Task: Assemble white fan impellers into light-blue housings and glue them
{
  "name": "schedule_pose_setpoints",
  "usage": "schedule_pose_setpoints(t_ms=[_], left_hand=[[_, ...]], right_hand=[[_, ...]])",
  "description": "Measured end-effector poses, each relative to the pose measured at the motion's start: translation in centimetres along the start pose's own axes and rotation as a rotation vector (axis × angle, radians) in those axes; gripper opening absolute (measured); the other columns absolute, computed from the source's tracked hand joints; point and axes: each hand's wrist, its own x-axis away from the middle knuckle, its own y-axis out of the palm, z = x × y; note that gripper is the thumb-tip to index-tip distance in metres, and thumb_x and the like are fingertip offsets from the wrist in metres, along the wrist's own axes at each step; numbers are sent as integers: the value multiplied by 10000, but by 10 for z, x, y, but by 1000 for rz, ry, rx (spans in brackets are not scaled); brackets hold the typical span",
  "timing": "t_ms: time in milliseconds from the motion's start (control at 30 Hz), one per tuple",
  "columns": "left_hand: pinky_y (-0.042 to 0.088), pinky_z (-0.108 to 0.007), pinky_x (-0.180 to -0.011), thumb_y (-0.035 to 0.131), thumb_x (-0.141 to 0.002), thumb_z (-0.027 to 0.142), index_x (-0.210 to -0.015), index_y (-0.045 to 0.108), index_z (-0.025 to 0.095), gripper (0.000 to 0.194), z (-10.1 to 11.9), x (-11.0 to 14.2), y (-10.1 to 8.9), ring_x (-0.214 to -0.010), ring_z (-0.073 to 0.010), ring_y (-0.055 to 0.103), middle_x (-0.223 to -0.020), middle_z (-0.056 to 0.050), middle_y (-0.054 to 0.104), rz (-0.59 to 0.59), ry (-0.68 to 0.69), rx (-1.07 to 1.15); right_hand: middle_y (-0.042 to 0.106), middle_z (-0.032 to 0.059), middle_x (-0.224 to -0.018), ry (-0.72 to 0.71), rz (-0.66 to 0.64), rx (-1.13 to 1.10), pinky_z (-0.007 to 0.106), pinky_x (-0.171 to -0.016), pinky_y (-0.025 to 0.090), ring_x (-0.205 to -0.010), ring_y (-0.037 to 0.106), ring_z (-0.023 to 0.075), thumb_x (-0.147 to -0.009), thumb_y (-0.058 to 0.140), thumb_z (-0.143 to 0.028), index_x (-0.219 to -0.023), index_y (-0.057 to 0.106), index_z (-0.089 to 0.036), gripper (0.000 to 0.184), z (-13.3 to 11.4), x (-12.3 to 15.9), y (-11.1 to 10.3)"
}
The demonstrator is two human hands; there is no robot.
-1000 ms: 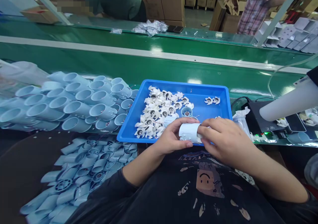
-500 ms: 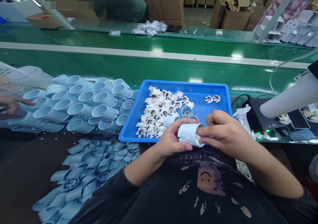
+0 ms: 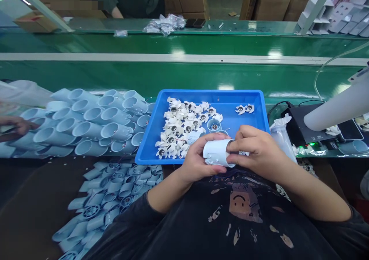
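Both my left hand [image 3: 198, 155] and my right hand [image 3: 255, 148] grip a white plastic cylinder [image 3: 216, 153] just above the near rim of a blue plastic tray [image 3: 201, 92]. Its right end sits against my right fingers, which hide part of it. In the tray, a heap of white bladed fan-like parts with metal centres [image 3: 175, 127] lies close to my left hand. A small pale blue cup [image 3: 214, 125] stands near my fingers, and a pair of the white parts [image 3: 245, 109] lies at the tray's far right.
Pale blue plastic tubes [image 3: 92, 123] are piled left of the tray, and more lie on the dark surface [image 3: 115, 190] below them. A co-worker's hand [image 3: 17, 125] is at the far left. A green conveyor belt [image 3: 184, 75] runs behind. A black device [image 3: 305, 123] and white tube [image 3: 337, 112] sit right.
The view has tilted and shifted slightly. The cylinder has turned in my hands, its right end now angled further away from me. A co-worker's hand has come in at the far left.
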Motion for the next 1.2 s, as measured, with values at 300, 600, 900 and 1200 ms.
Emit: schedule_pose_setpoints(t_ms=[300,600,900,1200], left_hand=[[539,-377,-877,843,-653,400,-1194,582,248,620,-2,-17,-23,-999,-239,662,-1065,-79,679,-66,309,-365],[558,-378,-836,857,-614,441,-1202,601,314,654,-27,-17,-25,-947,-221,658,-1035,-44,629,-4,366,-176],[572,-380,-851,816,-656,490,-1231,596,331,636,-26,-17,-28,-991,-247,684,-1066,-46,648,-22,351,-76],[525,-462,-947,641,-841,187,-1310,494,335,513,22,-4,-22,-1144,-254,572,-1131,-44,587,-38,624,-904]], right_hand=[[482,6,-707,-47,121,90,243,-596,392,-657,472,106,-935,525,-266,-781,694,-160,251,2,5,4],[546,84,-996,-244,288,347,410,-810,382,-907,487,222,-962,333,-560,-964,676,-181,511,-7,15,13],[527,68,-1015,-275,411,286,415,-803,390,-921,509,218,-975,350,-446,-896,601,-195,363,-6,21,13],[484,89,-1257,591,78,-1051,400,-852,488,-1053,556,226,-833,409,-754,-1314,439,-292,668,12,20,37]])
